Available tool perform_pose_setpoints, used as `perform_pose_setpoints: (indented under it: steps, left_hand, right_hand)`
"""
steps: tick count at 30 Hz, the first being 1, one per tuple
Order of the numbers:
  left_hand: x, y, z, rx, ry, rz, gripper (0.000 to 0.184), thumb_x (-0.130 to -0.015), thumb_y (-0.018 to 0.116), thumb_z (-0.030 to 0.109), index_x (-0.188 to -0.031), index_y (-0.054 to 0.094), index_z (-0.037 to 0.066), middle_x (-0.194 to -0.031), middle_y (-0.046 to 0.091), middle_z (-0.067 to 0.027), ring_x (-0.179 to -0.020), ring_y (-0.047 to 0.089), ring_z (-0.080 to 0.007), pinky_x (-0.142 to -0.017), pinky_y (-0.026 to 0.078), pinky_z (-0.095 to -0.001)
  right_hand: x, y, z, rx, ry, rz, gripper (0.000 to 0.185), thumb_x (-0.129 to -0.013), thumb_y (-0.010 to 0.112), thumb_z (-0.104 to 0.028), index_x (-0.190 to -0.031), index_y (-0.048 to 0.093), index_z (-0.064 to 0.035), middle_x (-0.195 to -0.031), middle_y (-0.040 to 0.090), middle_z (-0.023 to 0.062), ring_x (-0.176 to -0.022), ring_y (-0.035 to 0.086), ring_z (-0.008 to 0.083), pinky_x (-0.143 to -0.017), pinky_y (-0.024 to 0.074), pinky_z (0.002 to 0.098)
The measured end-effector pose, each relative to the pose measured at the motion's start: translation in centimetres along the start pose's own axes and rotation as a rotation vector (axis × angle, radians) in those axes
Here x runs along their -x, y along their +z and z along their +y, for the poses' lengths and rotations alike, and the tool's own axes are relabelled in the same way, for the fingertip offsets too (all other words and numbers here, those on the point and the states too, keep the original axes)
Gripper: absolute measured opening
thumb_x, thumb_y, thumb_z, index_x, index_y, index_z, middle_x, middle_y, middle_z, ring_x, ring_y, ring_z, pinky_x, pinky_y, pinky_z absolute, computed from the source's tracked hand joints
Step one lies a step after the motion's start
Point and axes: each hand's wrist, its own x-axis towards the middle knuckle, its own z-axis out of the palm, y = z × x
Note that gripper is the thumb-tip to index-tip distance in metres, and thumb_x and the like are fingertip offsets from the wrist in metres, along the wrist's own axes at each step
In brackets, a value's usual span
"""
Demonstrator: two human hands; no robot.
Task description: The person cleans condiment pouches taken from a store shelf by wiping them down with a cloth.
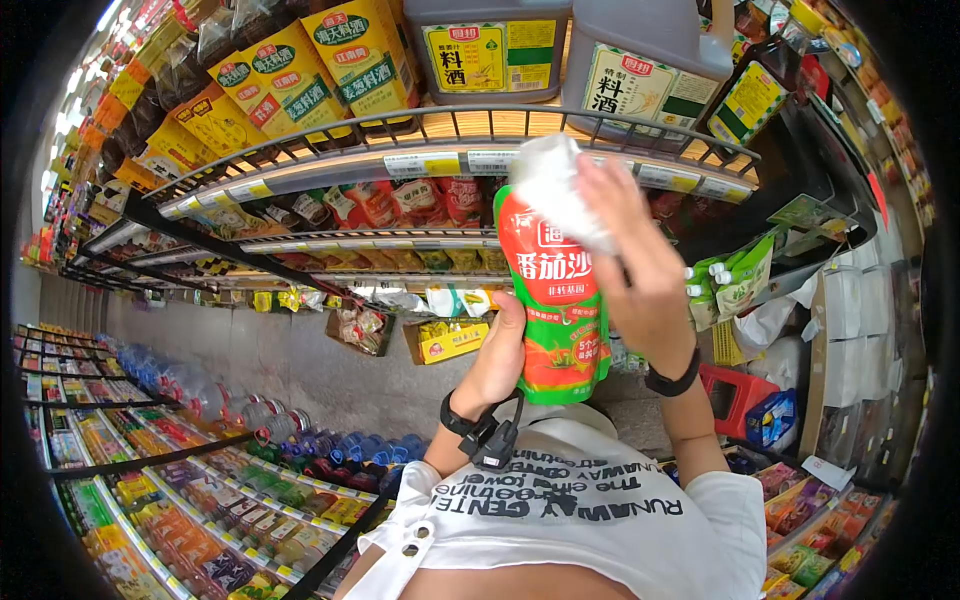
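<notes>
The left hand grips the side of a red-and-green pouch; the right hand, blurred, holds a white cloth over its top. Beyond, a railed shelf bears jugs.

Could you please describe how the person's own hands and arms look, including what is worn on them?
The left hand and right hand wear no gloves, and the forearms are bare. A black band circles the left wrist, with a dark, boxy device beside it bearing a small pale label. A dark wristband is on the right. The sleeves are white and short.
</notes>
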Motion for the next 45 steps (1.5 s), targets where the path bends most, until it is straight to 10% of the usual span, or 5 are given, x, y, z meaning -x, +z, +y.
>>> perform_pose_setpoints:
  steps: [20, 23, 24, 32, 45]
  left_hand:
    - [-0.3, -0.4, 1.3, -0.043, -0.024, 0.121, 0.087, -0.086, 0.015, 0.071, -0.134, 0.039, 0.002, -0.127, 0.053, -0.0129, -0.114, 0.054, -0.0222, -0.099, 0.043, -0.0364]
    - [-0.7, -0.5, 1.3, -0.020, -0.018, 0.026, 0.089, -0.084, 0.014, 0.073, -0.134, 0.038, 0.003, -0.127, 0.053, -0.0140, -0.112, 0.056, -0.0242, -0.096, 0.046, -0.0396]
    - [-0.7, -0.5, 1.2, 0.039, -0.015, -0.047, 0.090, -0.084, 0.013, 0.073, -0.135, 0.037, 0.003, -0.126, 0.053, -0.0143, -0.111, 0.057, -0.0250, -0.094, 0.047, -0.0408]
    - [-0.2, 1.3, 0.8, -0.151, 0.017, 0.042, 0.092, -0.082, 0.010, 0.075, -0.139, 0.030, 0.005, -0.130, 0.048, -0.0126, -0.117, 0.051, -0.0235, -0.099, 0.043, -0.0396]
    - [-0.1, -1.5, 0.6, 0.247, 0.176, -0.189, 0.091, -0.082, 0.016, 0.075, -0.133, 0.039, 0.002, -0.122, 0.055, -0.0134, -0.106, 0.058, -0.0221, -0.093, 0.047, -0.0336]
  right_hand:
    - [8.9, -1.7, 0.1, -0.526, -0.124, -0.245, 0.022, -0.076, 0.052, -0.006, -0.091, 0.067, 0.0010, -0.098, 0.068, 0.0165, -0.096, 0.065, 0.0332, -0.092, 0.0485, 0.0438]
    - [8.6, -1.7, 1.5, -0.964, 0.241, 0.119, 0.031, -0.089, 0.047, -0.023, -0.087, 0.065, 0.0024, -0.083, 0.068, 0.0192, -0.078, 0.066, 0.0315, -0.078, 0.0522, 0.0419]
    - [6.9, -2.6, 1.9, -0.518, 0.268, 0.222, 0.035, -0.091, 0.043, -0.024, -0.094, 0.062, 0.0052, -0.086, 0.066, 0.0192, -0.077, 0.064, 0.0280, -0.075, 0.0515, 0.0388]
    - [-0.8, 0.5, -0.1, 0.248, -0.156, 0.028, 0.043, -0.073, 0.062, -0.006, -0.115, 0.060, -0.0011, -0.122, 0.059, 0.0125, -0.114, 0.053, 0.0355, -0.093, 0.0467, 0.0390]
    - [8.7, 2.1, -1.7, -0.178, -0.336, -0.291, 0.038, -0.074, 0.055, -0.009, -0.110, 0.062, -0.0014, -0.119, 0.060, 0.0115, -0.121, 0.052, 0.0291, -0.105, 0.0328, 0.0474]
